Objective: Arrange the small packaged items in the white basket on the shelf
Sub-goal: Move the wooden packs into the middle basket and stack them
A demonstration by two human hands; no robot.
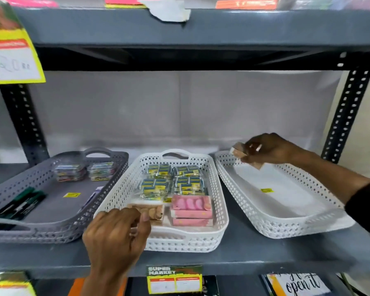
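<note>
Nearest the camera, the left hand (115,238) reaches into the front of the middle white basket (220,212), its fingers closed on a tan packet (152,210) lying at the basket's front left. Just beside that packet sit stacked pink packets (191,210), and behind them rows of small blue-and-yellow packets (173,180). The right hand (269,149) hovers over the far corner of the right white basket (286,227), pinching a small tan box (238,151). A grey basket (58,229) stands to the left on the same grey shelf (254,253).
</note>
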